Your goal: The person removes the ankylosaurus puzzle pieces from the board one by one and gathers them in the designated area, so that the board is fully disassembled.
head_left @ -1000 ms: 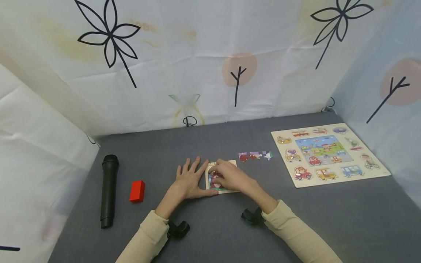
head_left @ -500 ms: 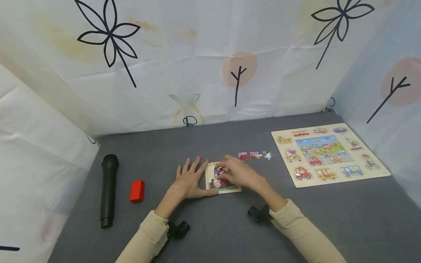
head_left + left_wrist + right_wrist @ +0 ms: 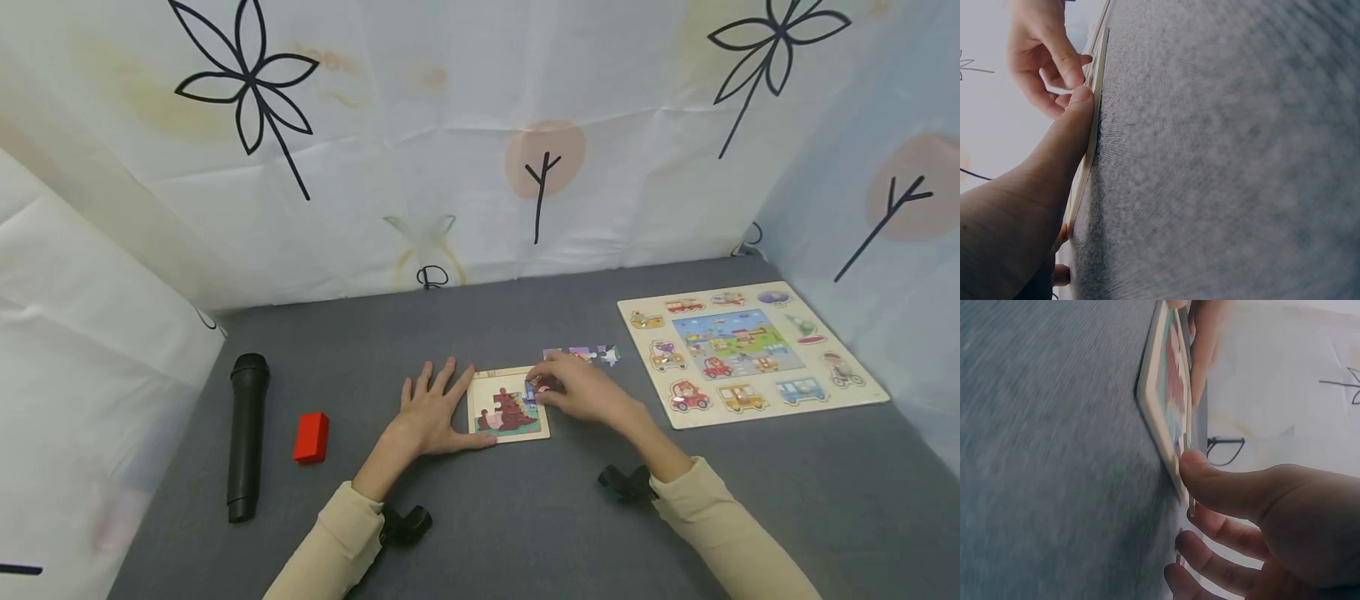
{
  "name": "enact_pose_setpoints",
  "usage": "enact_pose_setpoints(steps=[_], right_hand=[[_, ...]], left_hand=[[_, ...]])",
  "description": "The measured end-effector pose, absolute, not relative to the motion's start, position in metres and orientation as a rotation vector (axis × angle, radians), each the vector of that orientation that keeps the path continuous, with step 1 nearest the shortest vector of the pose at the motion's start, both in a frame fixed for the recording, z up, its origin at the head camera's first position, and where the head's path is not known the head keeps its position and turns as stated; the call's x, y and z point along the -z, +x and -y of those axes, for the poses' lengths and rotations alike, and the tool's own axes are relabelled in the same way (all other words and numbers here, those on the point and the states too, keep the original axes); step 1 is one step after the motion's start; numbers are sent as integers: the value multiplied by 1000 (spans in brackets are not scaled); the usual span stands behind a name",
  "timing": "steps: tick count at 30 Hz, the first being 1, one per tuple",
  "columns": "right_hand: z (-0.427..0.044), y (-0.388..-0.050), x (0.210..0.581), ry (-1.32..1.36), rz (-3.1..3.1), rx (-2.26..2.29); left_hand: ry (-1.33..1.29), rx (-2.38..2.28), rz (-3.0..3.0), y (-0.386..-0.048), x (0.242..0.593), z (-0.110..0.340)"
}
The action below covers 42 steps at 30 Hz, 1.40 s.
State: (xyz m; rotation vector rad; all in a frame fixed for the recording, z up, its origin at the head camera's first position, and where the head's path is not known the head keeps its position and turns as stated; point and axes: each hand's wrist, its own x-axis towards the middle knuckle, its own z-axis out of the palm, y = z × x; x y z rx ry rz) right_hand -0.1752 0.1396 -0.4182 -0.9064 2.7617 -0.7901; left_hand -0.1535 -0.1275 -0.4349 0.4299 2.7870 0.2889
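My left hand (image 3: 429, 421) lies with fingers spread beside a small wooden jigsaw tray (image 3: 519, 438), its thumb on the tray's near edge. Assembled brown, pink and green pieces (image 3: 510, 414) fill the lower part of the tray; the upper part is bare. At the tray's right edge my right hand (image 3: 588, 393) pinches a bluish puzzle piece (image 3: 530, 390) between thumb and finger. The right wrist view shows that thin piece (image 3: 1192, 506) edge-on. Something dark red shows between the right fingers; I cannot tell whether it is held.
Beyond the right hand lie several loose puzzle pieces (image 3: 606, 356) in a row, partly covered. A large vehicle puzzle board (image 3: 765, 404) lies at the right. On the left are a red block (image 3: 311, 437) and a black microphone (image 3: 249, 437).
My right hand has moved right, from over the middle of the tray to its right edge, carrying the bluish puzzle piece. My left hand has stayed in place.
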Motion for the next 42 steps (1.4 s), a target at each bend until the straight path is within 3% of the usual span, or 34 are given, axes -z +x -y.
enact_pose_setpoints(steps=[42], right_hand=[[-160,-176,417,-818,-2841,751]], left_hand=[[401,-274,-2775,-155,436,126]])
